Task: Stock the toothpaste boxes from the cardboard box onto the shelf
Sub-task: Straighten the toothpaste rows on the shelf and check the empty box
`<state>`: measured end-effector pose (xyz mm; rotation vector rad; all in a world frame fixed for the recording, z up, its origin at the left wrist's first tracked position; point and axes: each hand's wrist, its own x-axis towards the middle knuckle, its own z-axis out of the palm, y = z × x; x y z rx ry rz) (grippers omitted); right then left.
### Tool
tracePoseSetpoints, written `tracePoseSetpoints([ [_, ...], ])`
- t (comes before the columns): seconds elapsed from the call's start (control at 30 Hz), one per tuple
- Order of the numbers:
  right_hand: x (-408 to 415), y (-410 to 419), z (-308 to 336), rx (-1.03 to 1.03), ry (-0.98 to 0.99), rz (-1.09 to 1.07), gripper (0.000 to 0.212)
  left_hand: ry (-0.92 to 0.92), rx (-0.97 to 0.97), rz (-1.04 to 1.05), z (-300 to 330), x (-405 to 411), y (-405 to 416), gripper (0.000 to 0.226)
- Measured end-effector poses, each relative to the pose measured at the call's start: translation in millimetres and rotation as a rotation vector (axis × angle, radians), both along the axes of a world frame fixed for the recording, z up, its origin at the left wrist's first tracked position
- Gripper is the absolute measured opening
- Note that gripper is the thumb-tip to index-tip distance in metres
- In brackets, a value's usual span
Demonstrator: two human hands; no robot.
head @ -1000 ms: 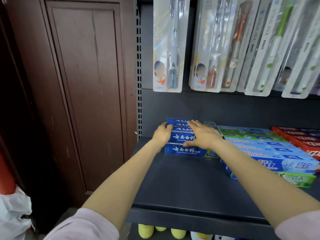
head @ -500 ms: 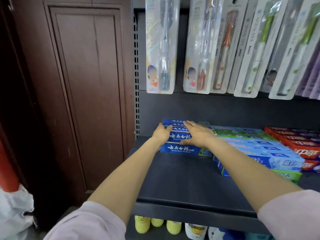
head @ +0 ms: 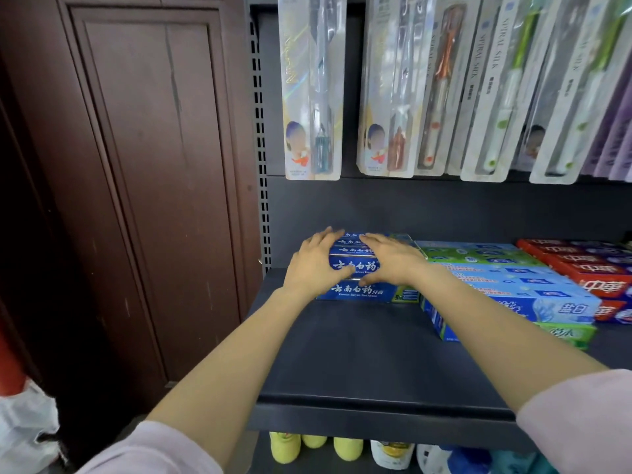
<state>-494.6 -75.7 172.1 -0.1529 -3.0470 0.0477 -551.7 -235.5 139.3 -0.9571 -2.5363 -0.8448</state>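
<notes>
Two bare forearms in pale pink sleeves reach out over the dark grey metal shelf (head: pixel 359 364), whose near half lies bare. Farther in, both hands sit on a stack of dark blue toothpaste boxes with white lettering (head: pixel 355 292) at the shelf's left end. The left hand (head: pixel 316 263) lies over the stack's left end, fingers spread and nearly straight, thumb down across the front face; the right hand (head: pixel 393 263) lies flat over the right part, fingers extended toward the back. Neither curls round a box: both press and steady rather than grip. The cardboard box is out of view.

Just right of the stack, touching or nearly so, lie rows of light blue and green toothpaste boxes (head: pixel 506 285), then red ones (head: pixel 588 268). Behind and above hang clear blister packs of toothbrushes (head: pixel 313 90).

The risk, as I judge it: the upper boxes look set back from the bottom one, so uneven pressure from flat palms could skew the stack into its neighbours or toward the shelf's left edge.
</notes>
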Motion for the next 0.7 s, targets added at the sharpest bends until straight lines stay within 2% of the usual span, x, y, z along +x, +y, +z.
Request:
tracePoseSetpoints([
  [0.07, 0, 0, -1, 0.018, 0.004, -0.010, 0.110, 0.108, -0.222, 0.009, 1, -2, -3, 0.075],
  [0.1, 0, 0, -2, 0.031, 0.000, -0.015, 0.112, 0.131, -0.273, 0.023, 1, -2, -2, 0.075],
  [0.3, 0, -6, -1, 0.117, -0.001, -0.050, 0.110, 0.161, -0.360, 0.092, 9, 2, 5, 0.073],
  [0.47, 17, -7, -2, 0.057, 0.134, -0.026, 0.110, 0.215, -0.386, 0.125, 14, 17, 6, 0.067],
  [0.57, 47, -2, 3, -0.049, 0.225, -0.015, 0.094, 0.239, -0.293, 0.135, 17, 39, 10, 0.055],
  [0.7, 102, 13, 6, -0.105, 0.353, -0.034, 0.054, 0.215, -0.177, 0.109, 20, 83, 28, 0.039],
])
